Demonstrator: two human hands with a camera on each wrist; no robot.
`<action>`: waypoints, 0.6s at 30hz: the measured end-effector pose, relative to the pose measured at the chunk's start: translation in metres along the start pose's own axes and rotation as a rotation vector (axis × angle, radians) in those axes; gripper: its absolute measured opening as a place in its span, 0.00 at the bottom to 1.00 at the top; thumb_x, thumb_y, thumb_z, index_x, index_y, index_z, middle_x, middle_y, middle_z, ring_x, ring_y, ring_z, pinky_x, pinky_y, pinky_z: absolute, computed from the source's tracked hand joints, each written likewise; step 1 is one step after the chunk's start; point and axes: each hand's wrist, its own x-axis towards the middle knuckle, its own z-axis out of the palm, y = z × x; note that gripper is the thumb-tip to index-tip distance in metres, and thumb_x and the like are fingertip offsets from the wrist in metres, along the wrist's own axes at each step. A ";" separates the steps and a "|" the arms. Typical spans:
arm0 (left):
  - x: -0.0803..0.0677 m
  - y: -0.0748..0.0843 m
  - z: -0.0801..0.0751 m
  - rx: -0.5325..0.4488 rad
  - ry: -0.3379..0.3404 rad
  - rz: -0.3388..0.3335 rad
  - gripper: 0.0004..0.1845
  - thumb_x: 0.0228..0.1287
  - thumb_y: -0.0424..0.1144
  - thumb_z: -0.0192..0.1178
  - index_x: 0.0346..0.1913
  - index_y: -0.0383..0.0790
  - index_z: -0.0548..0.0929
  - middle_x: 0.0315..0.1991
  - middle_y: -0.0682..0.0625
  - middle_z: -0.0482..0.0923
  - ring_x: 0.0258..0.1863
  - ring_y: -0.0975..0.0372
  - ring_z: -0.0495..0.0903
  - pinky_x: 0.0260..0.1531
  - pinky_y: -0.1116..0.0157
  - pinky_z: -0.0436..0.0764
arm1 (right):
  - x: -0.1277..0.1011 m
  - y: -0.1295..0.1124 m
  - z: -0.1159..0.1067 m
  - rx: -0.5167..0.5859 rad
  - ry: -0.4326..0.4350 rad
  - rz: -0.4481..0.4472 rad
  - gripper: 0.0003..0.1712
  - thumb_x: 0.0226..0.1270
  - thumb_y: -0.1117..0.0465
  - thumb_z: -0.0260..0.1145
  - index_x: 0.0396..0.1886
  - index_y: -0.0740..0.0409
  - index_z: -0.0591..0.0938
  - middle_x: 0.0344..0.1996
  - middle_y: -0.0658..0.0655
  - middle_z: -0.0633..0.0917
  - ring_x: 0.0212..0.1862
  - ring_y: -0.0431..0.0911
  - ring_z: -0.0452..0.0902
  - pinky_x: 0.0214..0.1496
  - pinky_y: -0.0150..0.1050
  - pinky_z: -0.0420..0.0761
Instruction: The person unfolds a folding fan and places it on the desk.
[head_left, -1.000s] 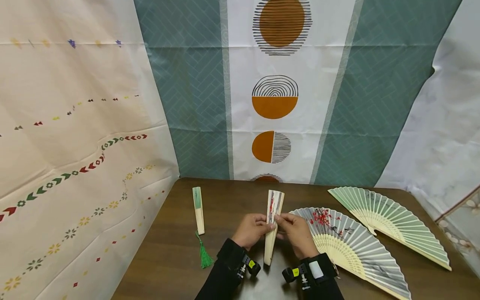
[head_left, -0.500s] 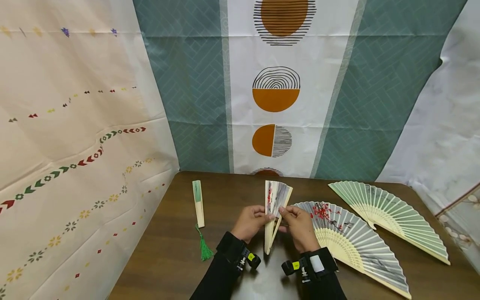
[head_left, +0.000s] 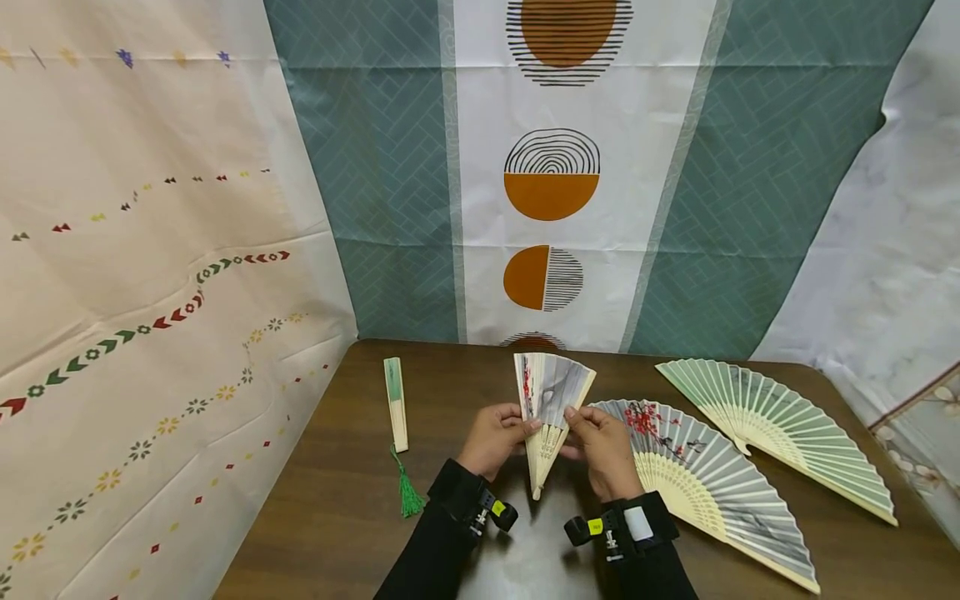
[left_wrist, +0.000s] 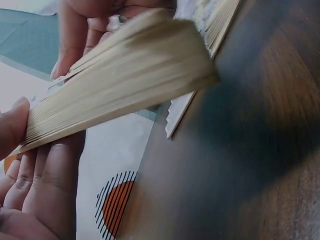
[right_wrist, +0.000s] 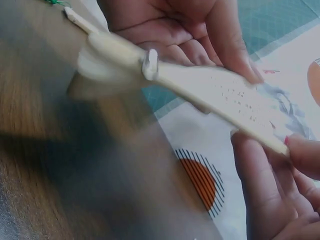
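1. The left hand (head_left: 497, 440) is pinching the left edge of a partly opened fan (head_left: 551, 408), thumb on the near side and fingers curled behind the ribs.
2. The right hand (head_left: 600, 450) is pinching the right edge of the same fan, fingertips gripping the outer rib.
3. The partly opened fan is being held above the dark wooden desk (head_left: 337, 500), near its middle, pivot end pointing down toward the person and its grey-white leaf with red marks spreading upward in a narrow wedge.
4. In the left wrist view the stacked pale ribs (left_wrist: 120, 85) are lying across the left fingers (left_wrist: 50, 175), with the thumb pressing at the left end.
5. In the right wrist view the pivot rivet (right_wrist: 150, 64) is showing on the pale outer rib, blurred, with the right fingers (right_wrist: 265, 185) curling under the rib's far end.
6. A fully spread plum-blossom fan (head_left: 697, 483) is lying flat on the desk just beside the right hand.
7. A spread green fan (head_left: 780, 433) is lying further right, its edge near the blossom fan.
8. A closed fan (head_left: 395, 402) with a green tassel (head_left: 408, 492) is lying to the left, well apart from the hands.
9. Patterned cloth backdrops (head_left: 555, 183) are hanging behind the desk.
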 end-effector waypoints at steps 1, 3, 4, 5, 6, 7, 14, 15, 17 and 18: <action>0.000 0.000 0.000 -0.007 0.001 0.001 0.12 0.80 0.26 0.69 0.56 0.17 0.86 0.35 0.54 0.92 0.33 0.70 0.88 0.34 0.72 0.90 | 0.000 0.000 0.000 0.009 0.003 0.001 0.14 0.88 0.64 0.67 0.54 0.76 0.84 0.31 0.48 0.91 0.32 0.38 0.92 0.34 0.35 0.96; 0.001 0.000 -0.001 -0.016 0.000 0.002 0.12 0.80 0.27 0.69 0.56 0.17 0.85 0.34 0.56 0.91 0.33 0.70 0.88 0.34 0.72 0.90 | 0.000 0.000 -0.001 0.024 0.000 0.005 0.14 0.89 0.65 0.66 0.55 0.77 0.84 0.30 0.48 0.91 0.32 0.38 0.92 0.34 0.35 0.96; 0.001 0.000 -0.001 -0.016 0.000 0.005 0.12 0.80 0.27 0.68 0.56 0.17 0.85 0.33 0.57 0.91 0.33 0.70 0.88 0.34 0.72 0.90 | 0.001 -0.001 -0.001 0.027 -0.004 0.007 0.14 0.89 0.65 0.66 0.55 0.77 0.84 0.30 0.48 0.92 0.32 0.38 0.92 0.34 0.35 0.96; 0.001 0.000 -0.001 -0.019 0.000 0.007 0.12 0.80 0.27 0.68 0.56 0.17 0.85 0.33 0.57 0.91 0.32 0.70 0.87 0.34 0.72 0.90 | 0.000 -0.001 -0.001 0.027 -0.009 0.007 0.14 0.89 0.64 0.66 0.56 0.77 0.84 0.30 0.48 0.92 0.32 0.38 0.93 0.35 0.34 0.96; 0.001 0.000 -0.001 -0.021 0.000 0.009 0.12 0.80 0.27 0.68 0.56 0.17 0.85 0.33 0.57 0.91 0.33 0.71 0.87 0.34 0.72 0.90 | 0.000 -0.001 -0.001 0.028 -0.009 0.011 0.14 0.89 0.65 0.66 0.56 0.76 0.84 0.30 0.48 0.92 0.32 0.38 0.93 0.35 0.34 0.96; 0.001 0.000 -0.001 -0.024 0.004 0.010 0.12 0.80 0.27 0.68 0.56 0.17 0.85 0.33 0.57 0.91 0.32 0.71 0.87 0.34 0.72 0.90 | 0.000 -0.001 -0.001 0.027 -0.011 0.012 0.14 0.89 0.64 0.66 0.56 0.76 0.84 0.30 0.48 0.92 0.32 0.38 0.93 0.35 0.34 0.96; -0.001 0.003 0.000 -0.052 0.040 0.013 0.11 0.80 0.25 0.67 0.55 0.17 0.85 0.33 0.56 0.91 0.32 0.70 0.88 0.34 0.71 0.90 | 0.000 -0.001 -0.002 0.054 0.005 0.015 0.11 0.89 0.65 0.66 0.50 0.72 0.84 0.29 0.48 0.91 0.31 0.38 0.93 0.35 0.34 0.96; -0.002 0.004 0.000 -0.059 0.048 0.012 0.11 0.80 0.25 0.67 0.55 0.16 0.85 0.33 0.56 0.91 0.32 0.70 0.88 0.34 0.71 0.90 | 0.000 -0.001 -0.002 0.058 0.010 0.014 0.10 0.89 0.65 0.67 0.49 0.71 0.84 0.29 0.48 0.91 0.31 0.38 0.93 0.35 0.35 0.96; -0.003 0.006 0.000 -0.072 0.063 0.015 0.11 0.80 0.25 0.67 0.54 0.16 0.85 0.32 0.57 0.90 0.32 0.70 0.87 0.33 0.72 0.89 | 0.000 -0.001 -0.002 0.075 0.027 0.014 0.09 0.88 0.65 0.67 0.45 0.68 0.84 0.29 0.47 0.90 0.31 0.38 0.92 0.35 0.35 0.96; -0.003 0.007 0.000 -0.076 0.069 0.020 0.11 0.80 0.25 0.67 0.54 0.16 0.85 0.32 0.58 0.90 0.32 0.70 0.87 0.33 0.72 0.89 | 0.000 -0.002 -0.002 0.087 0.037 0.013 0.08 0.88 0.65 0.67 0.44 0.67 0.84 0.28 0.47 0.89 0.30 0.38 0.92 0.35 0.35 0.96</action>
